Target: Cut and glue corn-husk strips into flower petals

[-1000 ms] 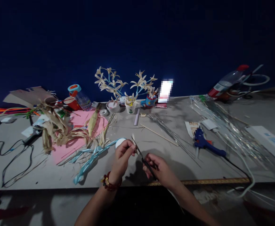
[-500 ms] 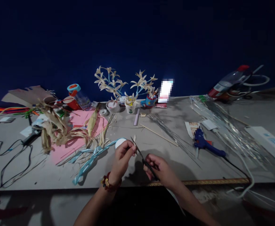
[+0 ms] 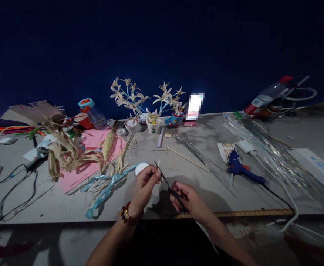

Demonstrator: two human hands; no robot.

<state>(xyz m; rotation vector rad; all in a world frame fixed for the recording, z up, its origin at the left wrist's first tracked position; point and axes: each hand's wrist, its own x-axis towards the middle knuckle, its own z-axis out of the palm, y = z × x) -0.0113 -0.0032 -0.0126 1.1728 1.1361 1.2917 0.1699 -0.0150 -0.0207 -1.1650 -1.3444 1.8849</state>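
Observation:
My right hand [image 3: 184, 197] is closed around the handles of black scissors [image 3: 166, 181], whose blades point up and left. The blades reach the fingertips of my left hand [image 3: 147, 181], which is pinched. A small pale piece [image 3: 159, 162] shows just past those fingertips; it looks like a bit of dried corn husk, and most of what the pinch holds is hidden. Partly behind my left hand is a white round spool [image 3: 141, 168]. Light-blue ribbon [image 3: 106, 192] runs from beside it to the left over the table.
Dried corn husks [image 3: 67, 149] lie on pink paper [image 3: 88, 171] at left. Husk flowers [image 3: 132, 96] stand in small cups at the back. Thin wires [image 3: 198, 155], a wooden stick [image 3: 185, 157] and a blue glue gun [image 3: 241, 170] are at right, near a white power strip [image 3: 314, 168].
Almost nothing differs. Both hands and the scissors keep nearly the same place, and the whole view has shifted very slightly.

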